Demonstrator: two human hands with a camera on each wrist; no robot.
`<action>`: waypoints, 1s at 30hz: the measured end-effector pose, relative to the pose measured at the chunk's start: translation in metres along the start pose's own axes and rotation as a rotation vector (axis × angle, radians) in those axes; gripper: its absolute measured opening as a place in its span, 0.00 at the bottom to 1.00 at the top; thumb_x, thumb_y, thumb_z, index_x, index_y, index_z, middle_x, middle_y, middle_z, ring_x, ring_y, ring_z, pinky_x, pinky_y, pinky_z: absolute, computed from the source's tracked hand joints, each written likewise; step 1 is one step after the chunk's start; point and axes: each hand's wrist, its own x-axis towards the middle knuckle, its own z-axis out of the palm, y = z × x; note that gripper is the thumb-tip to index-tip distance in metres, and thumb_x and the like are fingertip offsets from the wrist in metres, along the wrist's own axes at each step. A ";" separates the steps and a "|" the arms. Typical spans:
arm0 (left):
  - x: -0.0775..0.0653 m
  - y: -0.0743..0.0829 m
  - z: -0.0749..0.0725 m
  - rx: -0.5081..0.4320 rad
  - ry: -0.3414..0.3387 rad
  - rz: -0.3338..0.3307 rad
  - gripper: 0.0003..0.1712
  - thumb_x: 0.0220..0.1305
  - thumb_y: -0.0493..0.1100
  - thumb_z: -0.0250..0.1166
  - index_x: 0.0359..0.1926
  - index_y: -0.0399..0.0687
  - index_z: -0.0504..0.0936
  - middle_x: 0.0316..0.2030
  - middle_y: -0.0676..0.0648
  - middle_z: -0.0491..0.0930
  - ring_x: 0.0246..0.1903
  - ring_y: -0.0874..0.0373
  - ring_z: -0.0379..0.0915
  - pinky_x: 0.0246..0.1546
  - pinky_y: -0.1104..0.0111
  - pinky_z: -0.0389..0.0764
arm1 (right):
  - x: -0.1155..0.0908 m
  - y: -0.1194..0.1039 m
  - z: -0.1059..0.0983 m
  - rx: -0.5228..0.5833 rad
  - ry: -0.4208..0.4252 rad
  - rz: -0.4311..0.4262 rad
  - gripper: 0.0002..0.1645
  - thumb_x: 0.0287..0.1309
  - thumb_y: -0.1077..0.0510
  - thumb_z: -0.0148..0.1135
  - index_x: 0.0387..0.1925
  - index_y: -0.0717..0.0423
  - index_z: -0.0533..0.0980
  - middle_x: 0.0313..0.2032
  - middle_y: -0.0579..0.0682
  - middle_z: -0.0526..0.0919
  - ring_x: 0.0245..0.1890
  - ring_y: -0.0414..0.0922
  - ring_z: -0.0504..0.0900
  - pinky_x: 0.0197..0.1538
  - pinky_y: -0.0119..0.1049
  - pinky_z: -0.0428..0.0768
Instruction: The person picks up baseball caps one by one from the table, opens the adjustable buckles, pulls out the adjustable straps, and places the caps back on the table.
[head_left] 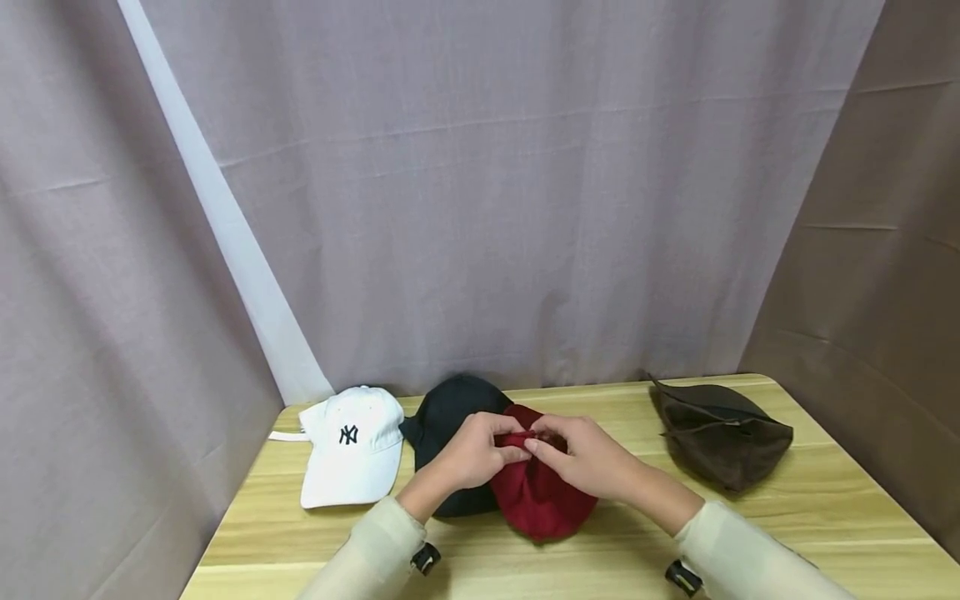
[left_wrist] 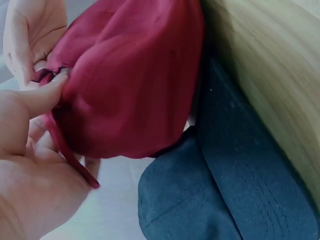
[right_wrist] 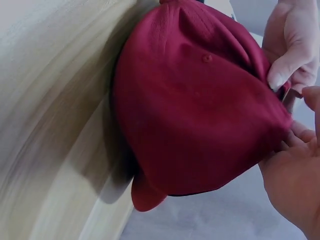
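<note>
A red cap point(head_left: 542, 504) is held up by its back edge, partly overlapping a black cap point(head_left: 453, 402) on the table. My left hand point(head_left: 474, 450) pinches the cap's adjusting strap point(left_wrist: 71, 159) between thumb and fingers, the strap's free end hanging past the palm in the left wrist view. On the other side of the same strap, my right hand point(head_left: 588, 457) pinches it with thumb and fingers. Both thumbs meet near a small buckle point(left_wrist: 62, 71). The crown point(right_wrist: 200, 110) faces the right wrist camera, and only a bit of its brim point(right_wrist: 147, 194) shows there.
A white cap point(head_left: 352, 467) with a dark logo lies at the left of the wooden table point(head_left: 615, 567). At the right sits a dark brown cap point(head_left: 731, 442), collapsed on itself. Grey curtains point(head_left: 465, 208) hang behind the table and at its sides.
</note>
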 end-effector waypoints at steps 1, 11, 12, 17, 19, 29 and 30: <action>0.000 -0.001 0.000 0.003 0.005 0.009 0.02 0.66 0.40 0.75 0.39 0.52 0.91 0.36 0.52 0.90 0.33 0.72 0.73 0.35 0.77 0.76 | 0.000 0.002 0.000 0.015 -0.001 0.004 0.11 0.79 0.47 0.60 0.47 0.46 0.84 0.39 0.39 0.89 0.36 0.30 0.80 0.42 0.29 0.80; -0.002 0.000 0.005 0.016 0.008 0.048 0.07 0.70 0.42 0.73 0.48 0.54 0.87 0.45 0.53 0.90 0.42 0.69 0.79 0.45 0.76 0.80 | -0.006 0.013 -0.006 0.087 -0.016 -0.003 0.08 0.76 0.55 0.63 0.37 0.45 0.84 0.31 0.40 0.83 0.31 0.32 0.72 0.36 0.29 0.73; -0.002 0.001 0.005 0.039 0.002 0.056 0.09 0.71 0.42 0.73 0.50 0.53 0.87 0.46 0.53 0.90 0.44 0.68 0.80 0.47 0.75 0.81 | -0.006 0.013 -0.005 0.088 -0.015 -0.005 0.08 0.76 0.55 0.63 0.36 0.45 0.83 0.30 0.40 0.82 0.30 0.31 0.71 0.35 0.29 0.72; -0.003 0.007 0.006 0.315 0.001 0.143 0.14 0.72 0.47 0.72 0.55 0.53 0.86 0.49 0.54 0.90 0.48 0.64 0.84 0.53 0.71 0.83 | -0.006 0.011 -0.003 0.064 -0.001 -0.011 0.08 0.75 0.57 0.63 0.35 0.45 0.83 0.32 0.40 0.85 0.30 0.31 0.72 0.35 0.28 0.72; -0.004 0.010 0.006 0.460 0.032 0.201 0.16 0.71 0.49 0.73 0.56 0.54 0.86 0.50 0.54 0.89 0.48 0.62 0.83 0.53 0.69 0.83 | -0.006 0.010 -0.003 0.051 0.006 -0.016 0.09 0.75 0.59 0.63 0.36 0.45 0.83 0.34 0.40 0.87 0.32 0.31 0.74 0.37 0.28 0.73; -0.006 0.016 0.015 0.834 0.297 0.474 0.13 0.67 0.53 0.76 0.49 0.57 0.92 0.46 0.59 0.91 0.48 0.62 0.82 0.48 0.70 0.81 | -0.005 0.006 -0.001 -0.014 0.061 0.019 0.11 0.72 0.64 0.63 0.31 0.48 0.80 0.28 0.40 0.83 0.28 0.31 0.73 0.33 0.28 0.73; -0.006 0.017 0.016 0.850 0.321 0.489 0.11 0.68 0.51 0.76 0.47 0.56 0.92 0.45 0.58 0.91 0.46 0.62 0.83 0.47 0.70 0.81 | -0.004 0.004 -0.001 -0.019 0.065 0.030 0.11 0.72 0.63 0.63 0.31 0.48 0.80 0.28 0.39 0.82 0.28 0.31 0.73 0.32 0.28 0.72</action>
